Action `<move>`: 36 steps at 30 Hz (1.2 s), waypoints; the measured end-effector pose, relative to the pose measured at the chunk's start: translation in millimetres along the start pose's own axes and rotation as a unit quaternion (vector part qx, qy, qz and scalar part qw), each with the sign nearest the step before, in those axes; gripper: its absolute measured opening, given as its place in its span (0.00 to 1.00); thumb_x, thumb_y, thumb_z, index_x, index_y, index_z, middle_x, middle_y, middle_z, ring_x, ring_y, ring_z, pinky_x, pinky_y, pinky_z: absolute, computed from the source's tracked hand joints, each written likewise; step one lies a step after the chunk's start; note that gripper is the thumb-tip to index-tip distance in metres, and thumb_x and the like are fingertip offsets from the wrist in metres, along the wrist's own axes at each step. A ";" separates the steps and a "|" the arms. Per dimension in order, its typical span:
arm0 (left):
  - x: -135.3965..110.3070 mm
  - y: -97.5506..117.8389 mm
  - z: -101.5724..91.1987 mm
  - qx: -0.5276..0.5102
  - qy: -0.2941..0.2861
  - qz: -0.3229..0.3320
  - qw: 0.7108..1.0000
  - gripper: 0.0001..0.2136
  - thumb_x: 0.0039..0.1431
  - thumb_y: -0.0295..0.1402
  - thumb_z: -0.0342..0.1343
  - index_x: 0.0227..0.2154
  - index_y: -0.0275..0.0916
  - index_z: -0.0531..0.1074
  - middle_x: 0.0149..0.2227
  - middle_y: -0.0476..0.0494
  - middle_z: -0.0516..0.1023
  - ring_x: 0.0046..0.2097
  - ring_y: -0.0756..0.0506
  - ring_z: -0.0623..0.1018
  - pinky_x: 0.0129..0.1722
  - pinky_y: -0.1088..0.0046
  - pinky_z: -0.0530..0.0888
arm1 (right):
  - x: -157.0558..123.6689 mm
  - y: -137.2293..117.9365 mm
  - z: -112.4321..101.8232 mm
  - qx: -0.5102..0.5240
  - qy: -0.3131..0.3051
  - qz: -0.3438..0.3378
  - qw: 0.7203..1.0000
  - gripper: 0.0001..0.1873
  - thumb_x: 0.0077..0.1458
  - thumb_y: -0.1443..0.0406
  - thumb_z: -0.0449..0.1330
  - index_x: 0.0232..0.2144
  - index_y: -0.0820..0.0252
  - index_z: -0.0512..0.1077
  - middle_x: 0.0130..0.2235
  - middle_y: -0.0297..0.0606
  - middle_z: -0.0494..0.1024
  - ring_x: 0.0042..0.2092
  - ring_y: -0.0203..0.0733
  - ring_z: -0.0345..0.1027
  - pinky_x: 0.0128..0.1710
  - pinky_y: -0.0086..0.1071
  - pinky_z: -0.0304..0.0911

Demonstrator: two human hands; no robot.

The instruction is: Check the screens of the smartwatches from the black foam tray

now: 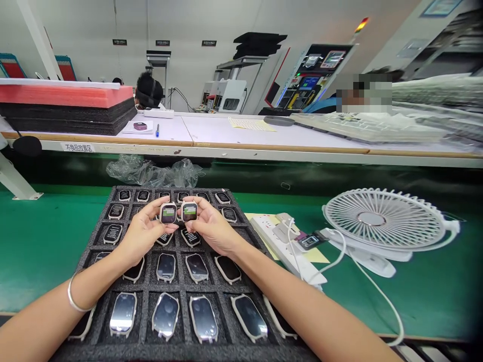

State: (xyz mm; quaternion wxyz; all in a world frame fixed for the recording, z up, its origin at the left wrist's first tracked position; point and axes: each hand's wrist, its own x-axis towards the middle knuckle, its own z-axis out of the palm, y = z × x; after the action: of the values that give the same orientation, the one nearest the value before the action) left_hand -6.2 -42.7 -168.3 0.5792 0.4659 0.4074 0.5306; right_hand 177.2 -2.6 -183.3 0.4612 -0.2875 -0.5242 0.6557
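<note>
My left hand (148,229) grips a smartwatch (168,213) without a strap, its lit screen showing a green band. A second smartwatch (189,211) with a similar lit screen sits between the fingers of my right hand (214,227). The two are held side by side, screens facing me, above a dark foam tray (143,347). Strapless watches fill many of the tray's compartments. Those in the far rows show white text, while nearer ones, such as a watch (204,318) in the front row, have dark, reflective screens. My hands and forearms hide some compartments.
Right of the tray lie a white power strip (271,241) with cables and a white fan (377,221). Crumpled clear plastic (154,173) lies behind the tray. A raised shelf (211,133) crosses the back, bearing red and black foam (68,108). Two people are beyond it.
</note>
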 end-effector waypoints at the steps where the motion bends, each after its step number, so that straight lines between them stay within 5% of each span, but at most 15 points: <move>1: -0.4 0.6 0.1 -0.001 0.002 -0.002 1.000 0.32 0.44 0.24 0.64 0.56 0.41 0.69 0.53 0.42 0.77 0.37 0.47 0.84 0.47 0.65 0.80 | -0.3 -0.6 0.3 -0.001 -0.002 -0.003 1.000 0.29 0.39 0.75 0.65 0.46 0.53 0.69 0.39 0.33 0.77 0.33 0.34 0.67 0.30 0.27 0.63; 11: -0.3 0.0 -2.5 0.036 0.018 0.007 0.999 0.19 0.55 0.42 0.62 0.47 0.38 0.74 0.37 0.48 0.77 0.27 0.50 0.80 0.29 0.73 0.78 | -1.4 -0.7 -2.5 -0.012 0.011 0.006 1.000 0.18 0.51 0.55 0.69 0.38 0.58 0.70 0.32 0.34 0.79 0.26 0.31 0.63 0.23 0.25 0.58; 19: -0.2 -0.2 -2.2 0.076 0.007 0.018 0.997 0.20 0.46 0.31 0.66 0.44 0.39 0.70 0.37 0.50 0.76 0.27 0.55 0.73 0.27 0.78 0.74 | -1.0 -5.1 -2.1 0.068 -0.037 0.061 0.995 0.16 0.53 0.65 0.60 0.45 0.60 0.70 0.37 0.40 0.81 0.27 0.39 0.75 0.27 0.32 0.65; 25: 1.2 0.7 0.4 0.059 -0.027 -0.012 0.998 0.30 0.42 0.27 0.65 0.51 0.41 0.63 0.50 0.42 0.75 0.32 0.52 0.79 0.33 0.74 0.75 | -2.6 -9.8 -4.8 0.049 -0.044 0.045 0.997 0.28 0.44 0.74 0.63 0.50 0.56 0.66 0.39 0.33 0.79 0.29 0.34 0.75 0.29 0.28 0.66; 28: 4.4 7.1 1.6 0.099 -0.056 -0.036 0.993 0.27 0.44 0.31 0.65 0.48 0.39 0.62 0.47 0.42 0.76 0.33 0.49 0.80 0.36 0.69 0.76 | -2.9 -24.4 -8.9 0.023 -0.051 0.046 0.997 0.34 0.44 0.74 0.67 0.53 0.54 0.62 0.43 0.35 0.78 0.30 0.33 0.75 0.30 0.28 0.67; 32: 14.9 15.7 13.9 0.250 -0.133 -0.017 0.959 0.23 0.46 0.36 0.64 0.44 0.39 0.64 0.37 0.47 0.76 0.35 0.47 0.77 0.38 0.66 0.75 | -13.0 -53.1 -28.8 -0.065 -0.059 0.036 0.995 0.32 0.45 0.70 0.69 0.52 0.56 0.62 0.43 0.37 0.76 0.31 0.35 0.75 0.30 0.31 0.69; 36: 29.2 8.0 44.6 0.467 -0.170 0.115 0.860 0.18 0.49 0.39 0.64 0.42 0.38 0.71 0.42 0.42 0.73 0.44 0.41 0.74 0.48 0.59 0.72 | -37.8 -72.5 -68.2 -0.254 -0.052 0.023 0.965 0.29 0.49 0.63 0.68 0.52 0.57 0.64 0.41 0.37 0.73 0.33 0.38 0.72 0.35 0.36 0.70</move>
State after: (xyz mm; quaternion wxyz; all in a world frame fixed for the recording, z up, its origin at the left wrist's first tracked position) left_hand 38.1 -18.4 -149.4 0.2883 0.8084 0.4463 0.2534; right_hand 273.3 -6.2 -137.7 0.3301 -0.3729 -0.6902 0.5250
